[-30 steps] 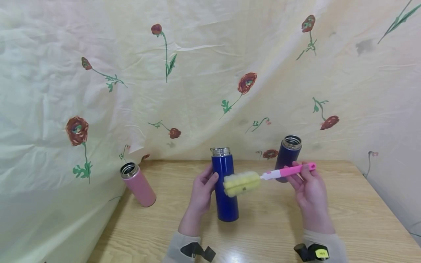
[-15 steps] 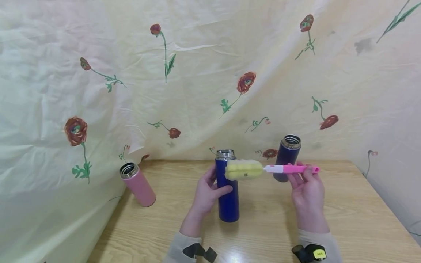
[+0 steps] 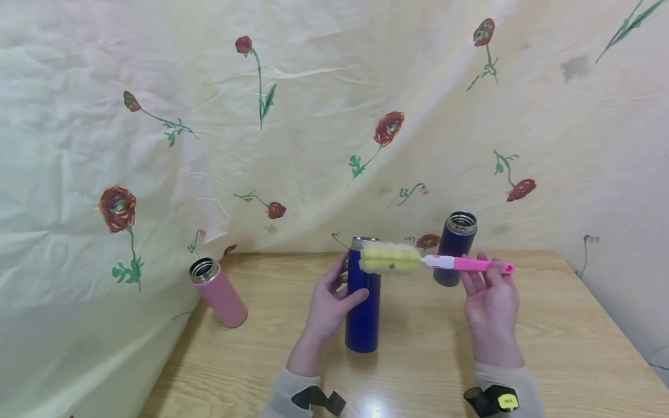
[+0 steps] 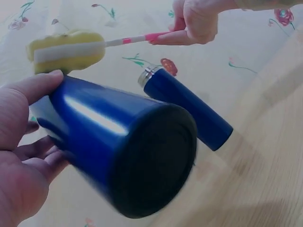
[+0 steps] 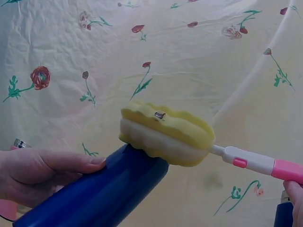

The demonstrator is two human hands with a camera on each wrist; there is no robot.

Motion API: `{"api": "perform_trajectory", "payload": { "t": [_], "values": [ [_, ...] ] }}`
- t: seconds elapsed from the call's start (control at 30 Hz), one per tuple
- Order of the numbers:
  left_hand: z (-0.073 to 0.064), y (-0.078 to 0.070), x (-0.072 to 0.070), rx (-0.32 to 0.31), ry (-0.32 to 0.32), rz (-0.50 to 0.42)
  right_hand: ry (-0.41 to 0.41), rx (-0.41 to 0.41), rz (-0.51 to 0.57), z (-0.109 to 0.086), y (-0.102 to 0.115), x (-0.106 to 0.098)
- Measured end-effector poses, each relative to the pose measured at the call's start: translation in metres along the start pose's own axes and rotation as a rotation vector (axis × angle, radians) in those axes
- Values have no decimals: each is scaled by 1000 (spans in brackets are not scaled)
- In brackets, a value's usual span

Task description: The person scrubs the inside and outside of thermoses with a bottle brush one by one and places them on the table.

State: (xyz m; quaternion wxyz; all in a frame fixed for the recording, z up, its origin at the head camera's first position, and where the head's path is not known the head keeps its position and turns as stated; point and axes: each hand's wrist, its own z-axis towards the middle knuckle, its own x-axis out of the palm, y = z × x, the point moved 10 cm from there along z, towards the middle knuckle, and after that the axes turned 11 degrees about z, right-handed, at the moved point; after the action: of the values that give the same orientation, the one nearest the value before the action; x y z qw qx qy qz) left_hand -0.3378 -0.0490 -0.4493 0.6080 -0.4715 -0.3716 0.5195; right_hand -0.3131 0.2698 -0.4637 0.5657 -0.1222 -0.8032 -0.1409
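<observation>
My left hand (image 3: 330, 305) grips a tall blue bottle (image 3: 362, 325) round its upper body, thumb across the front. In the left wrist view the bottle's dark base (image 4: 156, 161) faces the camera, lifted off the table. The handle of a sponge bottle brush (image 3: 473, 265) is pinched in my right hand (image 3: 491, 307). Its yellow-and-white sponge head (image 5: 165, 135) points left and lies level across the bottle's upper part in the head view. In the right wrist view the sponge hides the bottle's mouth; whether they touch I cannot tell.
A pink bottle (image 3: 222, 296) without a lid stands at the left of the wooden table (image 3: 418, 371). Behind my right hand stands a shorter dark blue bottle (image 3: 456, 244), also lidless. A flowered cloth (image 3: 313, 116) hangs behind the table.
The brush has risen and levelled, its sponge going from the blue bottle's middle to near its neck. The bottle has shifted slightly right, and my left thumb now crosses its front.
</observation>
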Motion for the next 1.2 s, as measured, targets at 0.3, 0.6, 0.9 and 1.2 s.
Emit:
{"api": "perform_trajectory", "payload": {
  "t": [0.3,0.6,0.9,1.2],
  "values": [
    [-1,-3,7,51,60,47,-28,-17,-1,0,0,-2],
    [1,5,5,12,-5,68,-27,-30,-15,-1,-2,-2],
    [2,5,5,-5,0,-15,-25,-49,44,-2,-1,2],
    [-1,1,2,-20,30,-18,4,-24,31,-2,-1,5]
  ]
}}
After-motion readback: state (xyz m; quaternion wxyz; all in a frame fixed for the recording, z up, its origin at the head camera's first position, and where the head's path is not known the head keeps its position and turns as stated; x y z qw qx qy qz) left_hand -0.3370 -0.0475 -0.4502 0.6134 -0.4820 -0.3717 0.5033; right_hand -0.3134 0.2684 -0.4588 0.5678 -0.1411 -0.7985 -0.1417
